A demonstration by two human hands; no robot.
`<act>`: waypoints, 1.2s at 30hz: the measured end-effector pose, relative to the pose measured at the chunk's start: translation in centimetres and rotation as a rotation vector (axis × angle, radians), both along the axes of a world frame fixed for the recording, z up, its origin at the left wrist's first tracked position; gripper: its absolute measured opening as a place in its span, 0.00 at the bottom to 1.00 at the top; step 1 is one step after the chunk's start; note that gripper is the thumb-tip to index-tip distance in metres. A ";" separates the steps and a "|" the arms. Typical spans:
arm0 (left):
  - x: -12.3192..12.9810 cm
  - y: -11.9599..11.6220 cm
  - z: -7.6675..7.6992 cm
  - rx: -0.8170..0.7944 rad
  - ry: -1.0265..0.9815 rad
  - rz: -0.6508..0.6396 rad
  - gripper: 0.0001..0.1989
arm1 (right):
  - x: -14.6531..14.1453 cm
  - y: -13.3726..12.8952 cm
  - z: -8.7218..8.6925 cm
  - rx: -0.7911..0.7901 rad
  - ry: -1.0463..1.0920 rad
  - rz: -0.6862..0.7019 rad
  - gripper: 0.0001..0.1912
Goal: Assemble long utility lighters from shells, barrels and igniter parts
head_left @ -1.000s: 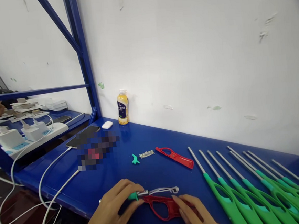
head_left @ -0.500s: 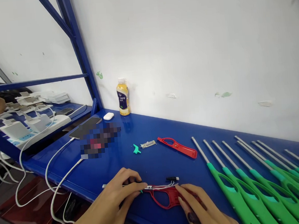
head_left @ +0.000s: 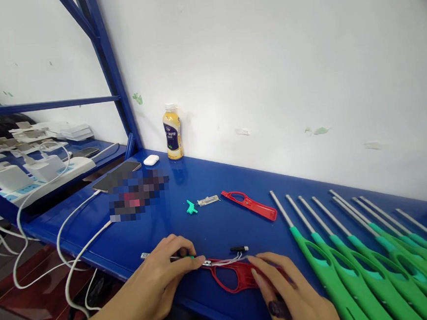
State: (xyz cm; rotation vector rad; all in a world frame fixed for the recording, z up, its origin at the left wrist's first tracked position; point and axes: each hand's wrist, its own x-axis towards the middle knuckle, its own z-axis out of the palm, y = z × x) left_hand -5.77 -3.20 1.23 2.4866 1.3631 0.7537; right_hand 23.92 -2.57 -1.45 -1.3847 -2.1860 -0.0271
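My left hand [head_left: 163, 275] pinches the metal rod [head_left: 144, 255] of a lighter, its tip poking out to the left of the hand. At the fingertips is the rod's inner end, beside a red handle half-shell [head_left: 240, 277] with a loop opening. My right hand [head_left: 296, 291] grips the wide end of that shell, partly covering it. White wires [head_left: 227, 262] run between the hands to a small black igniter [head_left: 238, 249] behind the shell. Farther back lie a green trigger [head_left: 191, 207], a clear fuel tank [head_left: 208, 200] and a second red half-shell [head_left: 252, 206].
Several green stick lighters [head_left: 327, 269] lie in a row at the right. A drink bottle [head_left: 173, 133], a white earphone case [head_left: 151, 160] and a phone [head_left: 116, 176] are at the back left. Charging cables [head_left: 62, 231] hang over the left edge beside a blue frame [head_left: 112, 74].
The camera view has shifted slightly, so the whole scene sits a little higher and farther left. Both hands keep their hold on the rod and the red half-shell.
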 end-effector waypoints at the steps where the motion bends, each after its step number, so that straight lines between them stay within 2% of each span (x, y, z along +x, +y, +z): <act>1: 0.2 0.1 0.0 0.014 0.007 0.002 0.29 | -0.1 0.4 0.5 0.004 0.002 0.013 0.20; 4: 0.7 0.3 0.0 0.081 0.032 0.019 0.29 | -0.4 2.0 2.3 -0.034 -0.056 0.095 0.21; 7: 1.2 0.4 -0.1 0.128 0.030 0.041 0.28 | -0.7 3.6 3.5 -0.142 -0.065 0.133 0.21; 12: 1.2 0.5 -0.8 0.141 -0.013 0.045 0.26 | -0.5 4.9 3.7 -0.357 0.076 0.142 0.16; 15: 1.0 0.6 -1.2 0.132 -0.035 0.025 0.25 | -0.2 5.1 3.5 -0.429 0.108 0.163 0.14; 28: 0.9 0.5 -0.9 0.124 -0.067 -0.005 0.28 | 0.3 4.1 4.4 -0.344 0.218 0.164 0.10; 36: 1.0 0.5 -0.8 0.139 -0.086 -0.010 0.23 | 0.4 3.3 5.1 -0.441 0.241 0.104 0.17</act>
